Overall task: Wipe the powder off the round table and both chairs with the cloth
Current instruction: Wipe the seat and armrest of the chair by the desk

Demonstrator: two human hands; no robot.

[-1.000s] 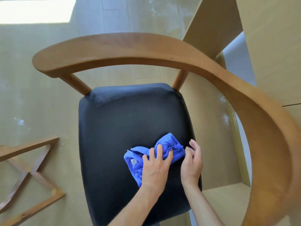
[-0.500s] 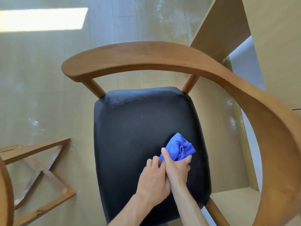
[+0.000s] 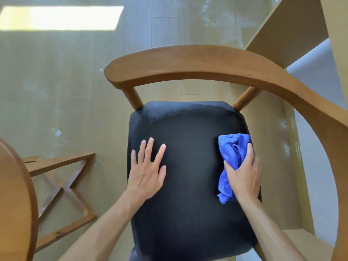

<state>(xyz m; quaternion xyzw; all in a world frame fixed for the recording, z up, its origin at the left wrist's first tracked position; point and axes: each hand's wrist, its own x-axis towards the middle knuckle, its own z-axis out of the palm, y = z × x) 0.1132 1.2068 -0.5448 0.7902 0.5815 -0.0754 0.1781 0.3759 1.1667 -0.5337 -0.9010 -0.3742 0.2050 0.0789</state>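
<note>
Now that my hands have parted, my left hand (image 3: 147, 171) lies flat on the seat (image 3: 188, 194) — my right hand (image 3: 244, 175) grips the cloth (image 3: 231, 149) at the right edge, powder (image 3: 162, 113) left along the back.

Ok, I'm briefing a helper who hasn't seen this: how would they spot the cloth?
Find the wooden chair with the black seat. At the seat's right edge, the right hand grips the cloth: crumpled, bright blue, the only blue thing here.
</note>
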